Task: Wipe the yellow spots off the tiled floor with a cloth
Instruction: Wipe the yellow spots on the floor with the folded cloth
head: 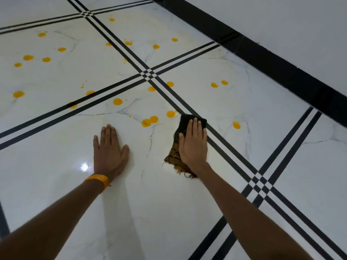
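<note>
My right hand (193, 145) presses flat on a dark cloth (177, 156) with a frayed, yellow-stained near end, lying on the white marble-look tiled floor (169, 212). The cloth's far end touches a black double stripe. Several yellow spots lie just beyond it: a joined pair (149, 121), one at the cloth's far left corner (170, 113) and one to the right (236, 125). More yellow spots (28, 57) are scattered across the far tiles. My left hand (109, 150) rests flat on the bare tile, fingers spread, with an orange band on its wrist.
Black double stripes (148, 74) cross the floor in a grid. A black skirting band (281, 72) runs along the white wall at the upper right. A bright light reflection (84, 167) shines on the tile near my left wrist.
</note>
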The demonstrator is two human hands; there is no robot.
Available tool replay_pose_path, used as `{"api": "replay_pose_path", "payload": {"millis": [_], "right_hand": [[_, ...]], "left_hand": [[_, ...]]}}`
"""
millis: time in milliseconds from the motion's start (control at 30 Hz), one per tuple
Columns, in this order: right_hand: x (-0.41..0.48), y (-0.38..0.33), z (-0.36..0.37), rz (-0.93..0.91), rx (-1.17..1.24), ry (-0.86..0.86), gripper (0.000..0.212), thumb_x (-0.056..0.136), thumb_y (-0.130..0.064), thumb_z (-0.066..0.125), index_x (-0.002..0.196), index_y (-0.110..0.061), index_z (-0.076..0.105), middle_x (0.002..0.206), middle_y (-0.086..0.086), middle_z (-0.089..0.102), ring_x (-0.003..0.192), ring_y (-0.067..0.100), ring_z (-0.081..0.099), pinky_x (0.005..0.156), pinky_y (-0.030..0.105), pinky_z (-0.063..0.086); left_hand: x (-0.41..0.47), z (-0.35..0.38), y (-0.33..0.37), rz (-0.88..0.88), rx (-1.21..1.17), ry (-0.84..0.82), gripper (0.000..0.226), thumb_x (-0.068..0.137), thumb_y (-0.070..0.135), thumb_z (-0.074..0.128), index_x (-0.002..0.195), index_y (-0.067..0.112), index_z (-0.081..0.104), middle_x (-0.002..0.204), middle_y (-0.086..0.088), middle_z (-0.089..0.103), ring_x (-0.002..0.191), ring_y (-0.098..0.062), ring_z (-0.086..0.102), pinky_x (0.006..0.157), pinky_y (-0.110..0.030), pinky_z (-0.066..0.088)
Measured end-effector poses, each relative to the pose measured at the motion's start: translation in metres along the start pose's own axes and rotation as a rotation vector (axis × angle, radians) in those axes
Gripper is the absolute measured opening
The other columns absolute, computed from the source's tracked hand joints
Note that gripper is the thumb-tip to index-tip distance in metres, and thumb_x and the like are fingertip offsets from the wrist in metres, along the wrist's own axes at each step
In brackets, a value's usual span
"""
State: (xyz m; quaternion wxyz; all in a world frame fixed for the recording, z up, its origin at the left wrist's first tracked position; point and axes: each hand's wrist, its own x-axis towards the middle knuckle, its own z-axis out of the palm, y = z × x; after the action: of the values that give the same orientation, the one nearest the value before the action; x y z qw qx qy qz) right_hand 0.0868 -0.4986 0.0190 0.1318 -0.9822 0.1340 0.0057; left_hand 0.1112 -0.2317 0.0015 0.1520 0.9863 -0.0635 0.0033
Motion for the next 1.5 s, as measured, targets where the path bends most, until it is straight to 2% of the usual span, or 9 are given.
{"api": "replay_pose_path", "payload": {"millis": [133,267,400,500,700,900,1100,1300,1500], "right_hand": [[0.012,0.05,-0.007,-0.142,-0.066,0.007,0.073,0.101,-0.045,0.012,0.159,-0.002,0.02,0.166,0.016,0.021,0.155,0.029,0.019,0.126,0.046,0.014],[0.074,0.075,-0.017,0.002,-0.08,0.055,0.079,0.098,-0.047,0.008,0.158,0.003,0.018,0.165,0.022,0.021,0.154,0.033,0.02,0.126,0.047,0.014],[0.028,0.057,-0.004,-0.301,-0.068,-0.022,0.069,0.105,-0.042,0.021,0.159,0.001,0.017,0.167,0.017,0.015,0.156,0.029,0.014,0.127,0.042,0.012],[0.003,0.108,-0.024,-0.417,-0.043,-0.118,0.067,0.105,-0.042,0.023,0.161,-0.006,0.013,0.169,0.01,0.013,0.157,0.023,0.011,0.127,0.04,0.014],[0.1,0.133,-0.035,-0.033,-0.072,-0.018,0.077,0.099,-0.047,0.01,0.159,0.001,0.01,0.168,0.02,0.012,0.156,0.031,0.012,0.127,0.044,0.01],[0.029,0.127,-0.025,-0.353,-0.109,-0.079,0.071,0.104,-0.047,0.02,0.161,-0.005,0.012,0.169,0.012,0.012,0.156,0.024,0.011,0.127,0.039,0.012],[0.082,0.169,-0.047,0.137,-0.074,0.035,0.084,0.096,-0.054,0.004,0.159,0.002,0.01,0.167,0.022,0.012,0.155,0.033,0.012,0.127,0.046,0.012],[0.038,0.161,-0.04,-0.256,-0.101,-0.073,0.078,0.101,-0.054,0.01,0.161,-0.005,0.005,0.169,0.01,0.002,0.157,0.022,0.002,0.128,0.039,0.006],[0.098,0.137,-0.032,0.073,-0.099,0.008,0.076,0.105,-0.048,0.018,0.159,0.003,0.003,0.168,0.022,0.004,0.157,0.032,0.003,0.127,0.044,0.005]], "left_hand": [[-0.001,0.006,0.003,0.045,0.106,-0.002,0.079,0.096,0.054,0.017,0.156,0.003,0.01,0.165,-0.014,0.008,0.153,-0.031,0.003,0.122,-0.053,0.003],[0.0,0.003,0.007,0.039,0.154,-0.016,0.076,0.097,0.052,0.018,0.156,0.003,0.012,0.165,-0.014,0.009,0.153,-0.032,0.004,0.121,-0.057,0.007],[-0.001,0.002,0.007,0.022,0.156,-0.047,0.076,0.098,0.052,0.017,0.156,0.004,0.012,0.166,-0.013,0.009,0.153,-0.031,0.005,0.121,-0.057,0.007],[0.001,-0.001,0.01,0.015,0.161,-0.065,0.077,0.097,0.053,0.016,0.156,0.004,0.013,0.165,-0.013,0.009,0.152,-0.032,0.006,0.12,-0.057,0.008],[0.001,0.001,0.011,0.008,0.171,-0.062,0.077,0.097,0.054,0.017,0.156,0.006,0.012,0.166,-0.011,0.008,0.153,-0.031,0.006,0.12,-0.056,0.008],[0.0,0.004,0.006,0.03,0.173,-0.027,0.078,0.097,0.054,0.017,0.156,0.005,0.012,0.165,-0.014,0.01,0.152,-0.033,0.008,0.119,-0.056,0.009],[0.002,0.003,0.008,0.023,0.179,-0.029,0.079,0.096,0.055,0.016,0.156,0.004,0.013,0.165,-0.015,0.012,0.152,-0.034,0.009,0.119,-0.057,0.009],[0.002,0.004,0.007,0.035,0.173,-0.024,0.08,0.095,0.054,0.016,0.155,0.001,0.014,0.164,-0.017,0.013,0.152,-0.034,0.01,0.119,-0.057,0.008],[-0.006,0.007,0.025,-0.025,0.026,0.021,0.082,0.092,0.054,0.019,0.155,0.001,0.017,0.164,-0.016,0.015,0.152,-0.029,0.009,0.122,-0.052,0.002]]}}
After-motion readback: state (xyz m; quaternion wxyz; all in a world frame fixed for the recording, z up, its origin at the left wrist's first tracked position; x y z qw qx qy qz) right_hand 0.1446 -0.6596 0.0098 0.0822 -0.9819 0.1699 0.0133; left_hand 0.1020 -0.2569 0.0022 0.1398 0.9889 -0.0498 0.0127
